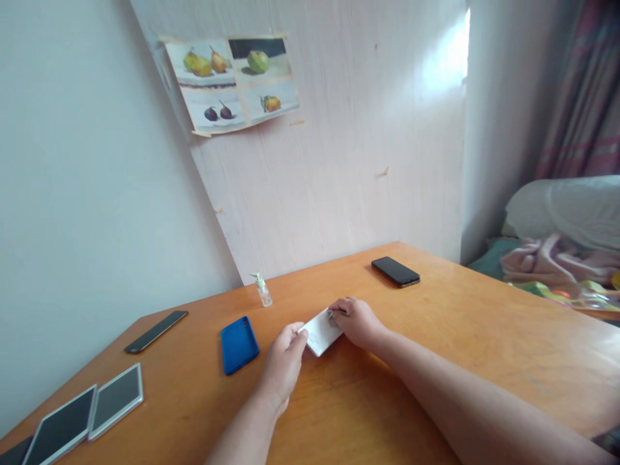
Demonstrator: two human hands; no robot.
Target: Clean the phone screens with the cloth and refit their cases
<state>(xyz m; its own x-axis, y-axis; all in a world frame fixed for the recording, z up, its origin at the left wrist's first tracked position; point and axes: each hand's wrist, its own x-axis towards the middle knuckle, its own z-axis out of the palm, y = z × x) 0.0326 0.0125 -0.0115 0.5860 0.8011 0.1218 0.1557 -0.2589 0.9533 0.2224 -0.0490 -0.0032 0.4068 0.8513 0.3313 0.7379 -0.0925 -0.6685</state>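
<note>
A white, flat, rectangular phone-like thing [317, 332] lies tilted in my hands, just above or on the wooden table. My left hand [285, 352] grips its left edge, thumb on top and fingers beneath. Over the far right end, my right hand [356, 320] is closed, its bent fingers pressed to the surface. A small whitish bit shows at those fingertips, too small to name. To the left of my left hand lies a blue phone case [239, 345], open side up. Behind it stands a small clear pump bottle [263, 294] with a pale green top.
A black phone [396, 271] rests at the back right of the table [484, 323]. On the left are a slim dark device [155, 331] and two white-framed, dark-screened devices [117, 400], [62, 426] side by side. A board with fruit pictures [237, 84] rises behind.
</note>
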